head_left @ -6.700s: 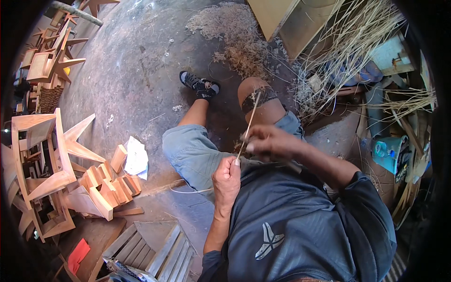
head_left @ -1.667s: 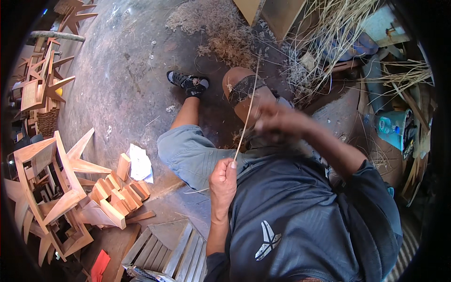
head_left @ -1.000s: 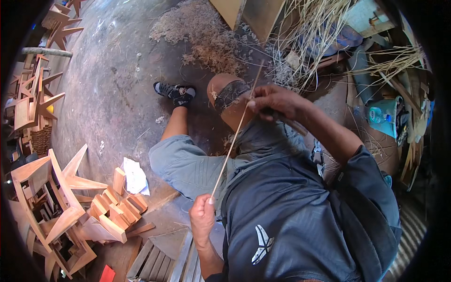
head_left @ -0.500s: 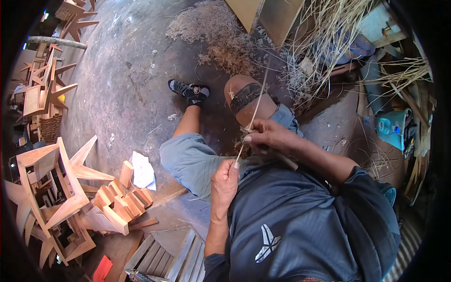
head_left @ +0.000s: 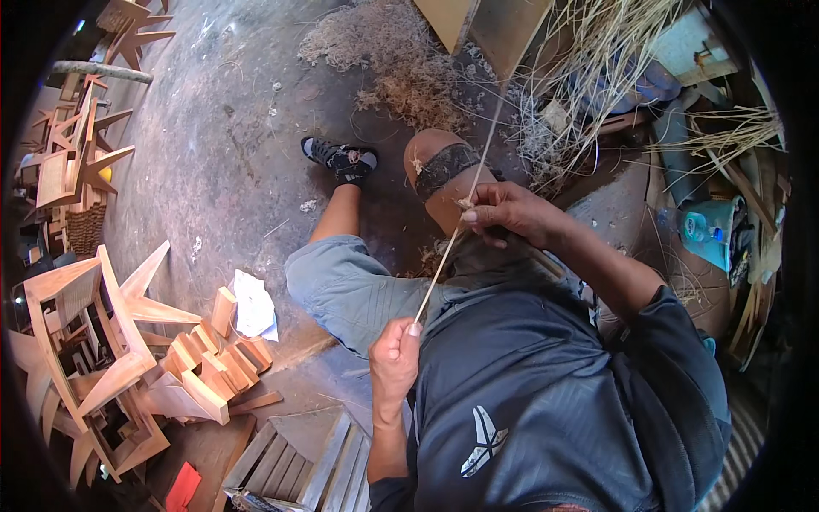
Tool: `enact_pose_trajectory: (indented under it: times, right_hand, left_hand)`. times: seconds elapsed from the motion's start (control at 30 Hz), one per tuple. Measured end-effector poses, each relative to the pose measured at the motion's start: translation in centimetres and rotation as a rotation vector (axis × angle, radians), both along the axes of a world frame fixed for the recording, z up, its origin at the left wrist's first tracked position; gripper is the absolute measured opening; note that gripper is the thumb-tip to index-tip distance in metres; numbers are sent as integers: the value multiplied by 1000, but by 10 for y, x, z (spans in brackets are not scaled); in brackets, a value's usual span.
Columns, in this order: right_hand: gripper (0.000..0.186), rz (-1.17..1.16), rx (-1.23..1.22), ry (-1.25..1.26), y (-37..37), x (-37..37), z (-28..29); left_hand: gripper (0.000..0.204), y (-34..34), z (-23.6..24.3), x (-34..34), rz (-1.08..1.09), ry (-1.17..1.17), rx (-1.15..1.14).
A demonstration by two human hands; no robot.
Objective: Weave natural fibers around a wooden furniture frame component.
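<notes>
— What are the hands doing?
— The left hand is gripping the strip in a fist; the strip is slanting above the shorts to the right hand, which is pinching it. They seem to be drawing it taut, so the next move is calling for firm holds.
— And around?
— Leftmost, a chair frame is standing by blocks, then paper is lying. Rightward, cane is sprawling, with a bucket below.
— Any obstacle?
— The strip's far end is nearing the cane; snagging is looking possible.
</notes>
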State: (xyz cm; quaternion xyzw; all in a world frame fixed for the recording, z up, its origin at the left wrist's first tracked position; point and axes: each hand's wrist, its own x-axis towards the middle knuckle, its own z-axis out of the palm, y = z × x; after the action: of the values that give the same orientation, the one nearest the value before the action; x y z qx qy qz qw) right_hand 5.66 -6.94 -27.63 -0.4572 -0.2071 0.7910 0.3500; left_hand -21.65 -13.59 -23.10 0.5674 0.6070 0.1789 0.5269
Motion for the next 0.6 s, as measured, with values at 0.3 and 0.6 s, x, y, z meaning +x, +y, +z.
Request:
enact_pose_trajectory:
  times: [0.3, 0.6]
  right_hand:
    - [17, 14, 34, 120, -9, -23, -5]
    - [24, 101, 0, 76, -19, -45, 13]
  left_hand:
    - [14, 7, -18, -1, -85, 24, 15]
    - [17, 39, -23, 51, -47, -3, 144]
